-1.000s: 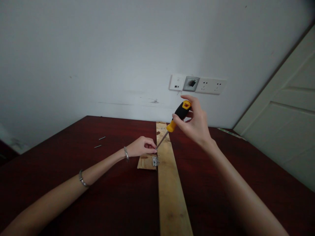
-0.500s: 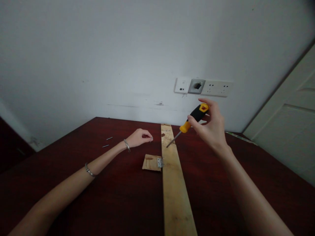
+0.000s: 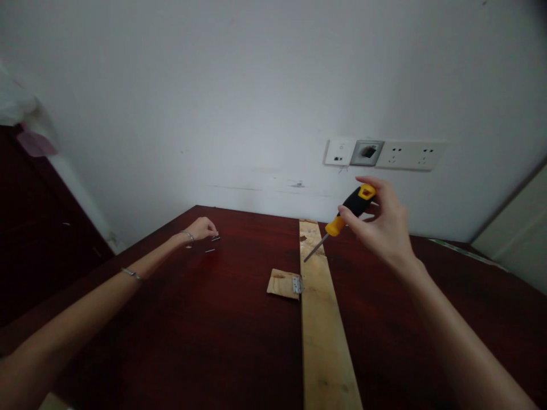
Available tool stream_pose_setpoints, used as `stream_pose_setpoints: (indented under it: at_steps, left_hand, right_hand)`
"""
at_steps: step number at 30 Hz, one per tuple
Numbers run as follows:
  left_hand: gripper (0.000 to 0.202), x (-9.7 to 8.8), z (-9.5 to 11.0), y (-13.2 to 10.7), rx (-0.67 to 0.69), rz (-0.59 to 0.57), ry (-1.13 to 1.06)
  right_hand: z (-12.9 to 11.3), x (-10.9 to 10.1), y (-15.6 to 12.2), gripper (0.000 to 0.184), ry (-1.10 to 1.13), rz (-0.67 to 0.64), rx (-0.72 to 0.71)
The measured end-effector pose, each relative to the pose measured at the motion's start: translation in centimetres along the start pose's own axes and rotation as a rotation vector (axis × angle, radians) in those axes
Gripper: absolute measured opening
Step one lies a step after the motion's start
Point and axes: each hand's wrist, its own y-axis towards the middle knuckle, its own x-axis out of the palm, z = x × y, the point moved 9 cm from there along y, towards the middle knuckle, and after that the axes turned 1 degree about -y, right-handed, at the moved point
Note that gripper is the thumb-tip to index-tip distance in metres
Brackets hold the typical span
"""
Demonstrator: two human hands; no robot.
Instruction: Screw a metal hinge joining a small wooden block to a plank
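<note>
My right hand grips a screwdriver with a black and yellow handle. Its metal shaft slants down to the left, the tip over a long wooden board. A small wooden block lies against the board's left side, with a metal hinge at their joint. Far to the left, my left hand has its thumb and fingers pinched together just above a thin screw-like piece. What is between the fingertips, if anything, is too small to tell. A second such piece lies closer to me.
The dark red tabletop meets a white wall carrying sockets. A pale piece shows at the bottom left edge. At far left stands dark furniture with a pink item.
My left hand has moved away from the board, leftward to the thin metal pieces. The view has turned left. My right hand keeps the screwdriver over the board.
</note>
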Motion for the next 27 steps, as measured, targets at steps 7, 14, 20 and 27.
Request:
stream_pose_setpoints:
  at_steps: [7, 14, 20, 27]
  left_hand:
    - [0.013, 2.2, -2.2, -1.6, 0.016, -0.107, 0.066]
    - [0.018, 2.7, -1.3, -1.4, 0.067, -0.114, 0.084]
    - [0.024, 2.9, -0.8, -0.8, 0.106, -0.152, 0.105]
    - [0.028, 0.0, 4.8, 1.5, 0.256, -0.073, 0.102]
  right_hand:
    - [-0.7, 0.0, 0.0, 0.051, -0.004, 0.004, -0.027]
    - [-1.1, -0.1, 0.1, 0.049, -0.003, -0.008, -0.029]
    - [-0.8, -0.2, 0.0, 0.049, -0.007, -0.011, -0.016]
    - [-0.2, 0.7, -0.1, 0.051, 0.032, -0.054, -0.01]
